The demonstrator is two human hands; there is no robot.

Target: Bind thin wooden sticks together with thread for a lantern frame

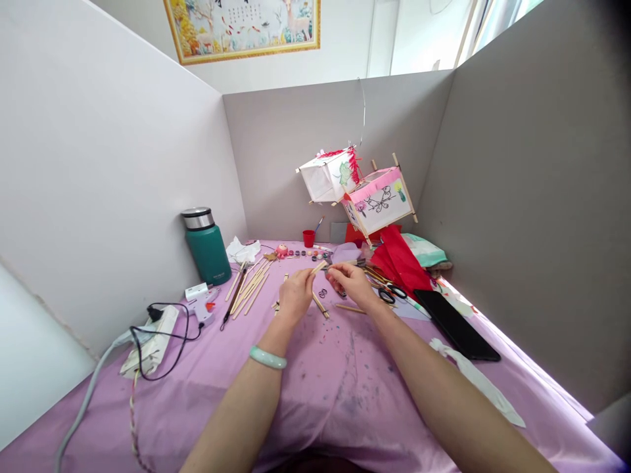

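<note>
A short pale wooden stick (319,267) stands out over the middle of the purple cloth (315,374), gripped in the fingers of the left hand (296,292). The right hand (352,282) is just beside its tip, fingers curled; from here I can't tell whether they pinch anything. Small black loops (323,293) lie between the hands. Leftward I see loose sticks (254,289) and a green bottle (207,249); rightward, scissors (391,293) and a black slab (456,325). Beyond hang paper lanterns (382,200).
</note>
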